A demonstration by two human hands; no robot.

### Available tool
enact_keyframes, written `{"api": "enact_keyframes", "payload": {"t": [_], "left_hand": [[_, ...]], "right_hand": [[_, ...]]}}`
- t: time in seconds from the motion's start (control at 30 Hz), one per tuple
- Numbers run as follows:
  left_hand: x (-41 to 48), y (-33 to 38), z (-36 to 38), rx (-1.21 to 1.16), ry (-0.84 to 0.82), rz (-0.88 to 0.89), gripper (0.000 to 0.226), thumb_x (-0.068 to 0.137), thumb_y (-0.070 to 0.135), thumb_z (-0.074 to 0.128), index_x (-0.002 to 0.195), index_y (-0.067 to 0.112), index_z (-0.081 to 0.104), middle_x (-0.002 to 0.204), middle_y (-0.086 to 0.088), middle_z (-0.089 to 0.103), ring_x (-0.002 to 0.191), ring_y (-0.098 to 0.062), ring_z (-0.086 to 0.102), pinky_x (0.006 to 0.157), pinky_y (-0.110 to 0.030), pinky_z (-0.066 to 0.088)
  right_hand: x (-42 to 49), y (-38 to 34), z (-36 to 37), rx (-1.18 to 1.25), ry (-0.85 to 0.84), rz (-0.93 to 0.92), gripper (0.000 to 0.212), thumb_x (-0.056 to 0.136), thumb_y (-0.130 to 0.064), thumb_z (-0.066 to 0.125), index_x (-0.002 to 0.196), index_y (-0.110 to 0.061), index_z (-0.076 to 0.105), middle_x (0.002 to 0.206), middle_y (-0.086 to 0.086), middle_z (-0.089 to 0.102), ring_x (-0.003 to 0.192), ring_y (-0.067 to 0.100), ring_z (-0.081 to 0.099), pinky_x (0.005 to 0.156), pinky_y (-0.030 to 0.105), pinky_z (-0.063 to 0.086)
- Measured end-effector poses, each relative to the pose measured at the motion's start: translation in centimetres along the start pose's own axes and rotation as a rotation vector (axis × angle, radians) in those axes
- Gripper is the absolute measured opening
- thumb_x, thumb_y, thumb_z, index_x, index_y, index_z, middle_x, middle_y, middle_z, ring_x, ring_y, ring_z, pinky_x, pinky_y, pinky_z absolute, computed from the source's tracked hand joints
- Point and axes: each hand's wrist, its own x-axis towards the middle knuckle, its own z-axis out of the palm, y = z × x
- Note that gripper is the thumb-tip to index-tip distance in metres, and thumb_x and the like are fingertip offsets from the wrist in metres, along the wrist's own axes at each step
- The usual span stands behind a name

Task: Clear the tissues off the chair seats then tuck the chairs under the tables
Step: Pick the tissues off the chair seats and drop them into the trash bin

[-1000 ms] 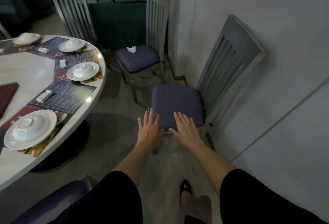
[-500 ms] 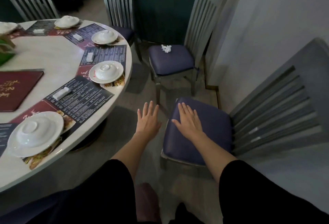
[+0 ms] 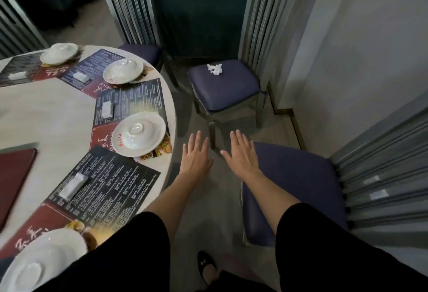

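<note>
Tissue (image 3: 215, 69) on the far chair (image 3: 224, 92), upper centre, is next: my left hand (image 3: 195, 155) and right hand (image 3: 240, 152) (both spread, empty) have left the near seat (image 3: 301, 187).

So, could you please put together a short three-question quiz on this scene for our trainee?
1. True or false: the crumpled tissue lies on the seat of the far right chair.
2. The left hand and right hand are: A) pinching a tissue, B) open and holding nothing, C) carrying a plate.
3. Short answer: is the near chair tucked under the round table?

Key: 1 true. 2 B. 3 no, its seat sits out beside the table, not under it.
</note>
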Motion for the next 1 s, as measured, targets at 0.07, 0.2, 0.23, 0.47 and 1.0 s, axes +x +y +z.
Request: {"api": "enact_keyframes", "payload": {"t": [0.07, 0.2, 0.23, 0.47, 1.0], "left_hand": [[1.9, -0.8, -0.4, -0.014, 0.015, 0.02, 0.067, 0.097, 0.034, 0.043, 0.151, 0.016, 0.007, 0.158, -0.01, -0.008, 0.145, -0.029, -0.011, 0.117, -0.047, 0.003], [5.6, -2.4, -1.5, -0.045, 0.043, 0.022, 0.066, 0.098, 0.037, 0.042, 0.151, 0.016, 0.009, 0.158, -0.01, -0.005, 0.145, -0.03, -0.01, 0.116, -0.047, 0.003], [6.6, -2.9, -1.7, -0.044, 0.046, 0.021, 0.066, 0.097, 0.037, 0.043, 0.15, 0.016, 0.009, 0.158, -0.01, -0.004, 0.145, -0.03, -0.009, 0.116, -0.047, 0.003], [15.6, -6.2, -3.3, -0.043, 0.092, 0.008, 0.066, 0.095, 0.036, 0.046, 0.149, 0.015, 0.013, 0.158, -0.012, -0.003, 0.145, -0.031, -0.005, 0.116, -0.047, 0.009], [48.6, -7.5, -2.9, -0.135, -0.088, -0.037, 0.067, 0.097, 0.033, 0.043, 0.15, 0.015, 0.006, 0.158, -0.012, -0.007, 0.145, -0.031, -0.006, 0.117, -0.044, 0.007]], "right_hand": [[1.6, -0.6, -0.1, -0.016, -0.01, 0.001, 0.074, 0.098, -0.046, 0.04, 0.152, -0.011, 0.004, 0.16, 0.009, 0.003, 0.147, 0.026, 0.007, 0.119, 0.045, 0.009], [5.6, -1.2, -0.6, -0.042, 0.002, -0.004, 0.074, 0.098, -0.047, 0.039, 0.152, -0.011, 0.003, 0.16, 0.01, 0.003, 0.147, 0.025, 0.006, 0.119, 0.044, 0.008], [6.7, -1.3, -0.8, -0.043, 0.01, -0.006, 0.074, 0.098, -0.046, 0.04, 0.152, -0.011, 0.003, 0.16, 0.009, 0.004, 0.147, 0.025, 0.006, 0.119, 0.044, 0.008], [16.5, -2.2, -1.3, -0.06, 0.029, -0.019, 0.073, 0.098, -0.045, 0.04, 0.152, -0.011, 0.005, 0.16, 0.009, 0.009, 0.147, 0.024, 0.007, 0.118, 0.047, 0.01], [47.6, 4.5, -1.8, -0.164, -0.181, -0.03, 0.071, 0.1, -0.044, 0.038, 0.152, -0.01, 0.004, 0.16, 0.007, 0.007, 0.147, 0.024, 0.007, 0.118, 0.046, 0.012]]}}
